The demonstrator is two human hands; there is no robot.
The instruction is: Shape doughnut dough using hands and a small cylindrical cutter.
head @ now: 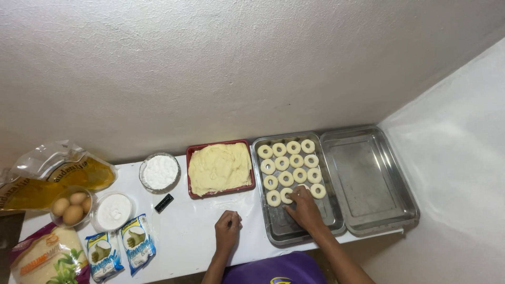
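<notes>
At the far left of the white table [184,231] we see a clear pouch of yellow oil [52,176], a small bowl of brown eggs [72,206], and below them a bag of pale grains [44,257]. Next to the eggs stands a round tub of white powder [114,211], with two small green-and-white sachets [121,247] lying in front of it. Further along sit a glass bowl of white flour [160,172] and a small black object [164,203] just beside it. A red tray [221,193] holds a flattened slab of pale yellow dough [220,168].

Our left hand [227,230] rests on the table in front of the red tray, fingers curled into a loose fist, holding nothing that we can see. Our right hand [305,209] lies inside the steel tray [279,226], fingertips touching a dough ring [286,195] in the nearest row; whether it pinches the ring we cannot tell. The other dough rings [289,163] fill the far half of that tray in rows. To the right, touching it, sits a second steel tray [368,179].
</notes>
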